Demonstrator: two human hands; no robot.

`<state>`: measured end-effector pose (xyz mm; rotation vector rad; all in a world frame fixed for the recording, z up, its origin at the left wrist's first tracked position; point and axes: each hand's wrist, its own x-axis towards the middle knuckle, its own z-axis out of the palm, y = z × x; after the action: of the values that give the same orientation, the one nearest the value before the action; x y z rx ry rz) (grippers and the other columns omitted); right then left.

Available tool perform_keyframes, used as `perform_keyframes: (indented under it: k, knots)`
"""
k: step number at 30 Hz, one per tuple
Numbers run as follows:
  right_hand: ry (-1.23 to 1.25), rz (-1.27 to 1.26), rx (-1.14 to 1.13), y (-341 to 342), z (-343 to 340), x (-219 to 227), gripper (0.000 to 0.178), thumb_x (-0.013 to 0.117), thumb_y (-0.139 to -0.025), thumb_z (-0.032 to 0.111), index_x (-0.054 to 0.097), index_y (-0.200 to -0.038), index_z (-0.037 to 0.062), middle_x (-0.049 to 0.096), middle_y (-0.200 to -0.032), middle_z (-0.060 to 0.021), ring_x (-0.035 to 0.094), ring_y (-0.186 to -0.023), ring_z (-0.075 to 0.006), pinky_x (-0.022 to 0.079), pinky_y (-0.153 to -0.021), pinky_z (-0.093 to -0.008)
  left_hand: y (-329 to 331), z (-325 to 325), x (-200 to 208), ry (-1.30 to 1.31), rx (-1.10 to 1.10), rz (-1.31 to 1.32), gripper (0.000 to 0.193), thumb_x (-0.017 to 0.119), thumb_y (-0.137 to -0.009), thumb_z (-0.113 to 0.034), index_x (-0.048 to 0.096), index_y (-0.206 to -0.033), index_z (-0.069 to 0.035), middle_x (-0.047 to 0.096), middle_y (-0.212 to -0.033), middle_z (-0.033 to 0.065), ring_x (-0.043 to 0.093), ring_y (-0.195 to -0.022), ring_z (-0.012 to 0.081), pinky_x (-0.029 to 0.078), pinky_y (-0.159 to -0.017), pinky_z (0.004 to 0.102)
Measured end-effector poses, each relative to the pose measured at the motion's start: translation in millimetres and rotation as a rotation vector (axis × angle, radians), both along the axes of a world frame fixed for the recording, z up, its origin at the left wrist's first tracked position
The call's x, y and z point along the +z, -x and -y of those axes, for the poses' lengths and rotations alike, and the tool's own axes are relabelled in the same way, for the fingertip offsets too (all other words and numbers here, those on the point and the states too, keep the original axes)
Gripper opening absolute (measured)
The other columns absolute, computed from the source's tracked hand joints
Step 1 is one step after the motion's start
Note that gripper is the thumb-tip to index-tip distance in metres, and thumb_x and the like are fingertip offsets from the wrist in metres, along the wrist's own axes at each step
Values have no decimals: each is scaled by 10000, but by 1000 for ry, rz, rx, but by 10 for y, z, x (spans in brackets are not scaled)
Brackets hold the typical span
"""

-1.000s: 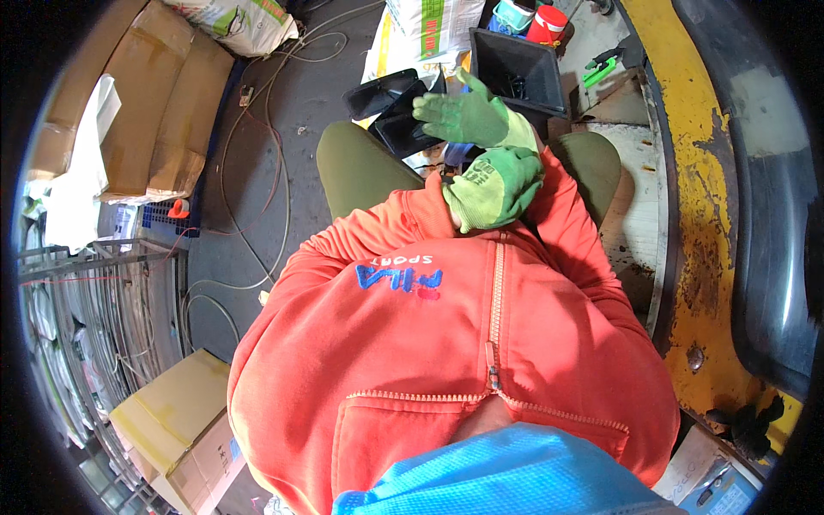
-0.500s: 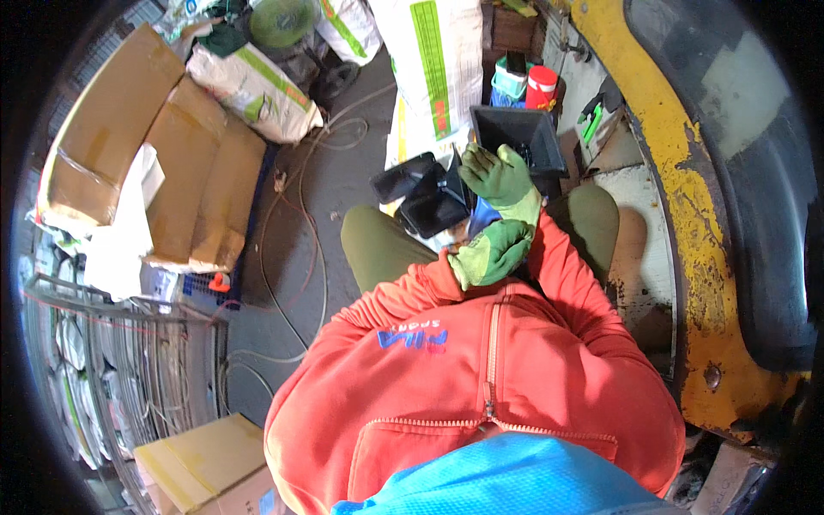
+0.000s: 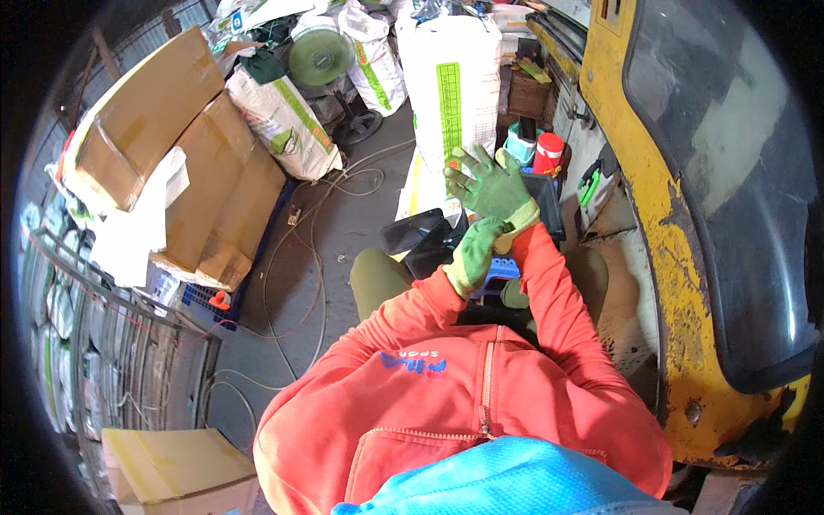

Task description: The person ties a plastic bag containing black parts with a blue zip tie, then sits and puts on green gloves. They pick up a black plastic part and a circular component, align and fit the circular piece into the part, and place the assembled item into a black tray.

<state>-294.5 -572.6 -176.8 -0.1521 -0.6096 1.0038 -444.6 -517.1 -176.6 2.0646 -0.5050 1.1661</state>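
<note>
Both my hands wear green work gloves with paler yellow-green cuffs. My right hand (image 3: 493, 186) is raised in front of me, its fingers spread and nothing in them. At that wrist, my left hand (image 3: 477, 249) pinches the cuff of the right glove (image 3: 521, 220). Under and behind the hands are black plastic pieces (image 3: 415, 230), shaped like shallow trays, and a dark bin (image 3: 548, 204) partly covered by my right hand. A blue plastic stool or crate (image 3: 501, 269) shows between my knees.
A tall white sack (image 3: 468, 94) stands ahead. Close by it are a red jug (image 3: 548, 153) and a teal container (image 3: 519, 146). A yellow machine frame (image 3: 678, 249) borders my right. Cardboard boxes (image 3: 215, 172) are stacked left, with a hose (image 3: 322, 257) looping across the floor.
My right hand has risen slightly and spread its fingers. My left hand has moved up to the right glove's cuff. The whole view has shifted, showing more of the far area.
</note>
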Motion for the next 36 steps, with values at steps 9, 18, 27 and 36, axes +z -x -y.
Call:
perform_keyframes:
  k: [9, 18, 27, 36]
  knots:
    - [-193, -48, -214, 515, 271, 1250, 671, 484, -843, 506, 449, -1276, -5, 420, -1360, -193, 339, -1290, -339, 245, -1068, -518, -82, 18, 487, 128, -486, -173, 232, 655, -661, -60, 423, -657, -57, 462, -625, 85, 467, -575, 261, 385, -537, 359]
    - [-820, 134, 301, 1299, 177, 1717, 312, 392, -949, 326, 509, -1183, 155, 544, -1190, 24, 504, -1104, -146, 367, -969, -372, 62, 171, 593, 487, -326, 236, 256, 645, -769, -157, 558, -978, -36, 578, -885, 119, 588, -791, 305, 483, -737, 356]
    - [-981, 243, -76, 1770, 714, 2106, 206, 433, -911, 135, 552, -1069, 82, 569, -1166, -53, 529, -1108, -187, 349, -1021, -419, 248, 263, 632, -118, -373, 110, 250, 623, -715, -244, 554, -881, -72, 564, -776, 100, 575, -704, 316, 460, -602, 421]
    - [-277, 243, -534, 1227, 816, 2012, 248, 490, -882, 259, 562, -965, 36, 513, -1231, -176, 423, -1221, -384, 311, -1021, -571, 537, 203, 687, -182, -328, 276, 343, 663, -707, -206, 620, -1012, -53, 628, -903, 90, 610, -731, 256, 483, -631, 380]
